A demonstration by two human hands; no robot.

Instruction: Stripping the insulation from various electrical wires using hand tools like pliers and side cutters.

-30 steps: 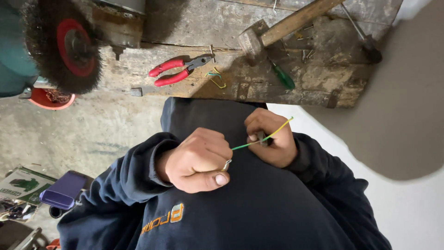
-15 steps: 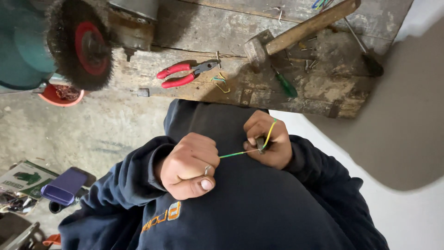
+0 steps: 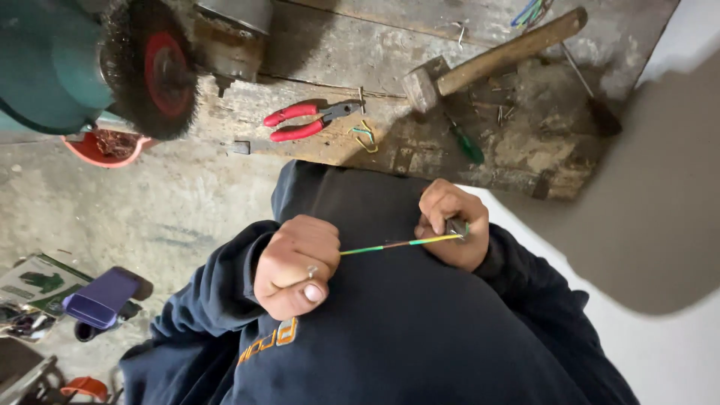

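The left hand is closed in a tight fist around one end of a thin green and yellow wire, with the thumb pressed on the front and a small metal tip showing just above it. The right hand is closed too, pinching the other end of the wire between the fingers, where a small grey piece shows; I cannot tell what this piece is. The wire is stretched almost straight between the two hands, in front of the dark blue sweatshirt, well below the bench. On the worn workbench above lie red-handled pliers, a hammer, a green screwdriver and a few bent wire clips; a wire brush wheel is at the left. I judge that the danger is in the tension: if one hand pulls too hard, the wire may slip from the fingers or snap, and its sharp end can prick the skin. The grip of the right hand looks small, so it could slip first.
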